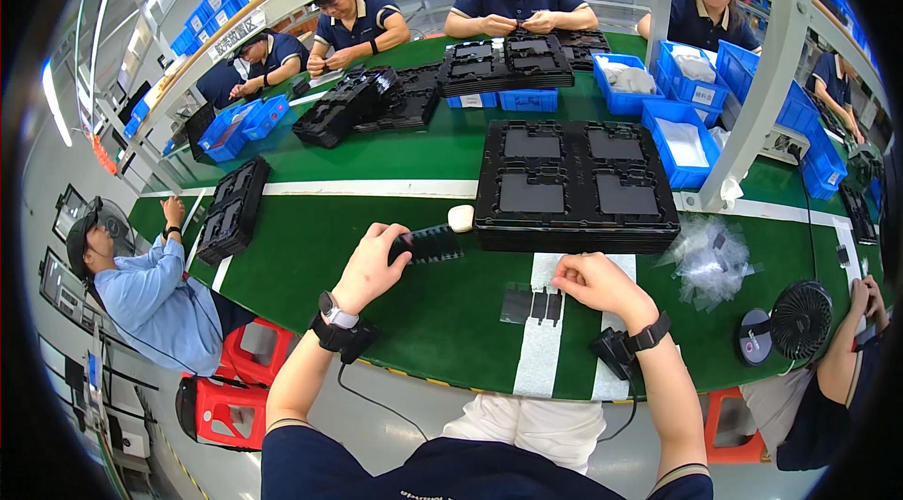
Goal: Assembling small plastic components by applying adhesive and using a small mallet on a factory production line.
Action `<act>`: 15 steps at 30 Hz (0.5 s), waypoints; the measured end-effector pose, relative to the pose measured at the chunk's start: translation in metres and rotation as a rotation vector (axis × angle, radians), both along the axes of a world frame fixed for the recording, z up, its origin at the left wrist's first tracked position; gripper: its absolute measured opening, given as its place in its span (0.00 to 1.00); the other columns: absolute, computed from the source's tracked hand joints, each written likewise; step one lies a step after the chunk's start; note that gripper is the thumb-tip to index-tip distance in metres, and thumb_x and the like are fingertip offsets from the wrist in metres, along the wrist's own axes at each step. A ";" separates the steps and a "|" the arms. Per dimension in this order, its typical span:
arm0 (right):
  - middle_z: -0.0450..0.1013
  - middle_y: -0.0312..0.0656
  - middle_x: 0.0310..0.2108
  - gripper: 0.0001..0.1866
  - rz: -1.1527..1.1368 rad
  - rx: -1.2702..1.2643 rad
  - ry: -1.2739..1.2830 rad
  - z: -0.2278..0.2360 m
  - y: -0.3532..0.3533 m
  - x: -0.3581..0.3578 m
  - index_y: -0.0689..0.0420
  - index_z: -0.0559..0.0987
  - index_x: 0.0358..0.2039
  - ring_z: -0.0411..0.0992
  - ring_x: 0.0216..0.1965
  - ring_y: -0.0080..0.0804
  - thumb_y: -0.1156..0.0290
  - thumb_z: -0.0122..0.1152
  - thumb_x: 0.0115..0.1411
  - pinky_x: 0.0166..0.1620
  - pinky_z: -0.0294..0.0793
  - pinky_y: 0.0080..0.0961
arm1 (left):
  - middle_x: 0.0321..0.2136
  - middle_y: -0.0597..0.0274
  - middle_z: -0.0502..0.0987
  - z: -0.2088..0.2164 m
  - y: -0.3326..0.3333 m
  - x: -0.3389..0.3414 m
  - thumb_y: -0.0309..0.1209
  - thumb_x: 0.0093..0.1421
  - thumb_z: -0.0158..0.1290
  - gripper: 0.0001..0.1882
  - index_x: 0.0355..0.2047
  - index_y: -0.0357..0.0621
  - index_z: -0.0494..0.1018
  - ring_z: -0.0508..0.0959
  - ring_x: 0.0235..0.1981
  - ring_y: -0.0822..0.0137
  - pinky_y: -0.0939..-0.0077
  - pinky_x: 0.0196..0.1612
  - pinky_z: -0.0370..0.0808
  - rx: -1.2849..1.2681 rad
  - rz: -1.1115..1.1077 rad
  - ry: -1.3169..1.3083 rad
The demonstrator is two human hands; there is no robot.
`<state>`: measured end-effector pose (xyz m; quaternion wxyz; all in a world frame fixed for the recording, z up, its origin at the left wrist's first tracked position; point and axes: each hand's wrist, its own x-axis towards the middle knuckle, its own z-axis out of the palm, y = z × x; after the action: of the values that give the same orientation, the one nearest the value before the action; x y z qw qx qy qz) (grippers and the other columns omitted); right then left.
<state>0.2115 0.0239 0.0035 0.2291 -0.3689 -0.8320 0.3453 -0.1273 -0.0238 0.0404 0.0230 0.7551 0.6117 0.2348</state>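
My left hand [369, 267] has its thumb and fingers closed on the near end of a dark, glossy film sheet [435, 245], just above the green mat. A small white block [461, 218] lies beside the sheet's far end. My right hand [600, 284] is curled, its fingertips pressed together over a white strip on the mat. Right below those fingertips lie several narrow black pieces [546, 307], side by side, with a dark square film [516, 303] at their left. Whatever the right fingertips pinch is too small to make out. Both wrists wear dark bands.
Beyond my hands stands a stack of black trays [576, 232] with dark rectangular panels. Crumpled clear film [707, 265] is heaped at the right, near a black fan [800, 319]. Blue bins [681, 138] and more tray stacks [230, 208] sit around; several people work at the table.
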 end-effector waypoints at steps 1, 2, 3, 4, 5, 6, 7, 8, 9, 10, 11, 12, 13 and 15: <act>0.71 0.44 0.17 0.09 0.001 0.000 0.000 0.001 0.000 0.000 0.62 0.75 0.26 0.70 0.19 0.35 0.68 0.58 0.51 0.24 0.68 0.28 | 0.34 0.48 0.70 -0.003 0.000 -0.002 0.25 0.49 0.55 0.14 0.38 0.43 0.68 0.72 0.37 0.49 0.62 0.39 0.72 -0.009 0.002 -0.062; 0.71 0.44 0.17 0.09 -0.002 -0.005 -0.007 0.001 0.000 0.000 0.62 0.75 0.26 0.70 0.19 0.36 0.68 0.58 0.51 0.24 0.68 0.28 | 0.34 0.48 0.70 -0.005 0.001 -0.002 0.25 0.49 0.55 0.14 0.38 0.43 0.68 0.72 0.37 0.49 0.62 0.39 0.72 -0.010 0.002 -0.062; 0.71 0.44 0.17 0.09 -0.005 -0.010 -0.014 0.002 -0.001 -0.001 0.62 0.75 0.26 0.70 0.19 0.36 0.68 0.58 0.51 0.24 0.68 0.28 | 0.33 0.48 0.70 -0.007 0.002 -0.002 0.23 0.49 0.54 0.15 0.39 0.42 0.67 0.73 0.36 0.49 0.62 0.39 0.71 -0.037 -0.010 -0.111; 0.71 0.44 0.17 0.09 -0.004 -0.010 -0.015 0.002 -0.001 -0.001 0.62 0.75 0.26 0.70 0.19 0.36 0.68 0.58 0.51 0.24 0.68 0.28 | 0.32 0.47 0.71 -0.008 0.003 -0.001 0.22 0.49 0.53 0.16 0.40 0.42 0.66 0.73 0.36 0.48 0.62 0.39 0.71 -0.064 -0.020 -0.161; 0.71 0.44 0.17 0.09 -0.005 -0.013 -0.022 0.002 0.000 -0.001 0.61 0.76 0.26 0.71 0.19 0.36 0.68 0.58 0.51 0.24 0.68 0.28 | 0.32 0.47 0.71 -0.009 0.004 0.000 0.22 0.49 0.53 0.16 0.40 0.42 0.66 0.73 0.36 0.48 0.62 0.39 0.71 -0.064 -0.019 -0.162; 0.71 0.44 0.17 0.09 -0.007 -0.016 -0.030 0.002 0.000 -0.001 0.61 0.76 0.26 0.71 0.19 0.36 0.68 0.58 0.51 0.24 0.68 0.28 | 0.33 0.50 0.70 -0.010 0.004 0.002 0.22 0.49 0.54 0.17 0.40 0.41 0.66 0.73 0.36 0.52 0.67 0.36 0.74 -0.085 -0.011 -0.148; 0.71 0.44 0.17 0.09 -0.007 -0.016 -0.030 0.001 0.000 -0.001 0.61 0.76 0.26 0.71 0.19 0.36 0.68 0.58 0.51 0.24 0.68 0.28 | 0.34 0.53 0.70 -0.010 0.006 0.004 0.22 0.50 0.54 0.17 0.41 0.40 0.65 0.74 0.36 0.56 0.73 0.34 0.78 -0.106 -0.004 -0.135; 0.72 0.44 0.17 0.09 -0.010 -0.018 -0.031 0.001 0.000 -0.001 0.61 0.76 0.26 0.71 0.19 0.36 0.68 0.58 0.51 0.24 0.68 0.28 | 0.34 0.53 0.71 -0.011 0.007 0.007 0.22 0.50 0.54 0.17 0.40 0.40 0.65 0.75 0.36 0.57 0.71 0.35 0.78 -0.093 -0.013 -0.154; 0.72 0.44 0.17 0.09 -0.014 -0.019 -0.032 0.001 0.000 -0.001 0.61 0.76 0.26 0.71 0.19 0.36 0.68 0.58 0.51 0.24 0.68 0.28 | 0.34 0.53 0.71 -0.010 0.007 0.011 0.22 0.50 0.54 0.17 0.40 0.40 0.65 0.75 0.36 0.57 0.71 0.35 0.78 -0.092 -0.013 -0.154; 0.72 0.44 0.17 0.09 -0.014 -0.019 -0.033 0.000 0.000 -0.001 0.61 0.76 0.26 0.71 0.19 0.36 0.68 0.58 0.51 0.24 0.68 0.28 | 0.32 0.50 0.71 -0.007 0.007 0.016 0.21 0.49 0.54 0.16 0.39 0.40 0.65 0.74 0.34 0.54 0.68 0.35 0.75 -0.072 -0.022 -0.188; 0.70 0.42 0.16 0.08 -0.014 -0.015 -0.015 -0.001 0.000 -0.001 0.61 0.76 0.26 0.69 0.18 0.32 0.69 0.58 0.52 0.23 0.66 0.26 | 0.30 0.48 0.72 -0.005 0.007 0.019 0.21 0.48 0.53 0.16 0.38 0.39 0.65 0.74 0.31 0.50 0.64 0.35 0.72 -0.051 -0.031 -0.223; 0.69 0.41 0.14 0.07 -0.015 -0.010 0.003 -0.002 0.000 0.000 0.61 0.75 0.25 0.67 0.17 0.29 0.70 0.58 0.52 0.23 0.65 0.24 | 0.30 0.48 0.72 -0.005 0.008 0.021 0.21 0.48 0.53 0.16 0.38 0.39 0.65 0.74 0.31 0.50 0.64 0.35 0.72 -0.051 -0.031 -0.224; 0.69 0.41 0.14 0.07 -0.014 -0.010 0.004 -0.001 0.000 0.000 0.61 0.75 0.25 0.67 0.17 0.29 0.70 0.58 0.52 0.23 0.65 0.24 | 0.29 0.49 0.72 -0.005 0.009 0.021 0.21 0.48 0.53 0.15 0.38 0.39 0.66 0.74 0.31 0.51 0.65 0.33 0.72 -0.008 -0.049 -0.234; 0.72 0.44 0.17 0.08 -0.010 -0.021 -0.024 0.001 0.000 -0.001 0.61 0.76 0.26 0.71 0.19 0.36 0.68 0.58 0.51 0.25 0.68 0.27 | 0.29 0.49 0.72 -0.005 0.009 0.020 0.20 0.48 0.53 0.15 0.38 0.39 0.66 0.75 0.30 0.52 0.66 0.32 0.73 0.034 -0.066 -0.243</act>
<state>0.2108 0.0237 0.0044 0.2169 -0.3794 -0.8291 0.3486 -0.1075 -0.0145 0.0350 0.0916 0.7410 0.5752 0.3341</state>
